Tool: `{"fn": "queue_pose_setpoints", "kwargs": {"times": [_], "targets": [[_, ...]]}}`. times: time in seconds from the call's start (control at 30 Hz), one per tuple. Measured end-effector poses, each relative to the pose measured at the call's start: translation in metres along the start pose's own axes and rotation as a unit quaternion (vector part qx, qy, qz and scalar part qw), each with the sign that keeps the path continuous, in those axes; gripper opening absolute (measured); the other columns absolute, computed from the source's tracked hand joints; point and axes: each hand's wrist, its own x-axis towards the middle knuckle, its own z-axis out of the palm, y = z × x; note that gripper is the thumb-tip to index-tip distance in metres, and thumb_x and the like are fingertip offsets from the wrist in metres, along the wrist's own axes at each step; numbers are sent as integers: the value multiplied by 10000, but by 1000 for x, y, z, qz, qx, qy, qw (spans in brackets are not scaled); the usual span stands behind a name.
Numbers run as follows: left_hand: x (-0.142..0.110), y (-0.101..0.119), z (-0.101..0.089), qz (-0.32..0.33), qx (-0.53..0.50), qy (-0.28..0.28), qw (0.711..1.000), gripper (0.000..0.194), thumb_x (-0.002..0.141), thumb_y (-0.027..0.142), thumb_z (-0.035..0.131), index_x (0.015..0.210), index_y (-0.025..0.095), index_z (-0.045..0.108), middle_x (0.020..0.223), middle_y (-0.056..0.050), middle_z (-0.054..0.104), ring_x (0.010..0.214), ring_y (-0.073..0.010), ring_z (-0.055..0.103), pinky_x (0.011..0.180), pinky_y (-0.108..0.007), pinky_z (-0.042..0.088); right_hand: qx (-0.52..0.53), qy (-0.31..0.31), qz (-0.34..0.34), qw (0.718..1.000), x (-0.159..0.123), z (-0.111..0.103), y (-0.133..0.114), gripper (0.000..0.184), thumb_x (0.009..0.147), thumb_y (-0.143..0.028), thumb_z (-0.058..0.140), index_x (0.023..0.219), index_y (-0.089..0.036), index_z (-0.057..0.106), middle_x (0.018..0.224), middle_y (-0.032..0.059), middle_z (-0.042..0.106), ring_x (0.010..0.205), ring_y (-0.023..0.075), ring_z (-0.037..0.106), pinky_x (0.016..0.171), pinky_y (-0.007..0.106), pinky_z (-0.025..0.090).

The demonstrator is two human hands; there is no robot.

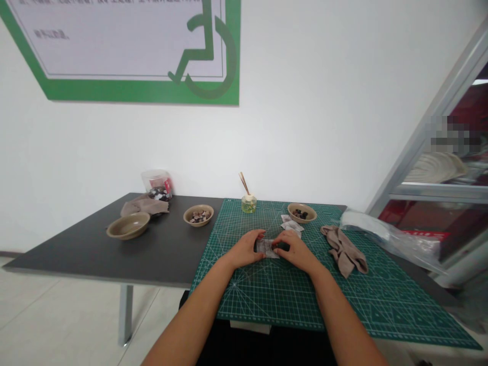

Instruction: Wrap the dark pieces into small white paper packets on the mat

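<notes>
A small grey-white printed paper piece (266,248) lies on the green cutting mat (263,292) between my hands. My left hand (246,249) curves around its left end, thumb and fingers apart, thumb tip by the lower edge. At its right end, my right hand (295,250) has thumb and index finger brought together around something small and dark, too small to name. Just beyond the right hand lie more small paper pieces (293,225). Behind those stands a tan bowl (292,212) with dark small pieces (301,214) inside.
A brown cloth (345,251) and clear plastic bag (392,239) lie right. A glass jar with sticks (249,204) stands at the back. Leftward are a bowl of small pieces (199,216), another tan bowl (129,226), a second cloth (143,205) and a clear tub (157,182).
</notes>
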Motion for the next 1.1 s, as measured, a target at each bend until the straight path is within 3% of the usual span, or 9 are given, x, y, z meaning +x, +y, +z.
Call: {"fn": "queue_pose_setpoints", "kwargs": {"times": [0.13, 0.4, 0.6, 0.83, 1.0, 1.1], "targets": [[0, 1, 0, 1, 4, 0, 1000, 674, 623, 152, 667, 1246, 176, 411, 1202, -101, 513, 1093, -237, 510, 979, -410, 384, 10, -32, -16, 999, 0, 3, -1, 116, 743, -190, 616, 848, -205, 661, 820, 34, 578, 858, 201, 496, 792, 353, 382], [0, 1, -1, 4, 10, 0, 1000, 673, 622, 157, 671, 1244, 154, 414, 1211, -112, 508, 1090, -231, 512, 980, -392, 389, -47, 39, -12, 998, 3, 10, 7, 188, 842, -252, 518, 960, -198, 654, 873, 70, 583, 881, 213, 486, 812, 388, 372], [0, 0, 0, 4, 4, 2, 1000, 671, 627, 161, 668, 1247, 161, 412, 1198, -107, 518, 1084, -229, 518, 968, -394, 400, -24, 12, -32, 999, 3, 6, 2, 107, 769, -213, 612, 858, -209, 670, 921, 61, 581, 918, 215, 488, 829, 383, 372], [0, 1, 0, -1, 8, 0, 1000, 685, 620, 147, 670, 1252, 147, 406, 1196, -118, 521, 1080, -227, 518, 968, -388, 397, 54, -9, 39, 998, 1, 1, -2, 88, 746, -153, 590, 823, -184, 618, 791, 29, 604, 775, 182, 533, 700, 312, 414], [1, 1, 0, 2, 11, 0, 1000, 669, 619, 152, 670, 1239, 160, 419, 1195, -109, 518, 1086, -228, 513, 972, -389, 393, 29, -16, -28, 999, 6, 9, -2, 157, 764, -164, 592, 909, -193, 648, 812, 40, 615, 826, 194, 524, 755, 336, 401], [0, 0, 0, 2, 12, 0, 1000, 673, 622, 164, 675, 1243, 162, 415, 1198, -107, 517, 1087, -227, 512, 971, -388, 393, 23, -23, -34, 999, 5, 6, -1, 168, 776, -171, 584, 921, -195, 664, 812, 46, 620, 832, 198, 524, 764, 344, 401]]}}
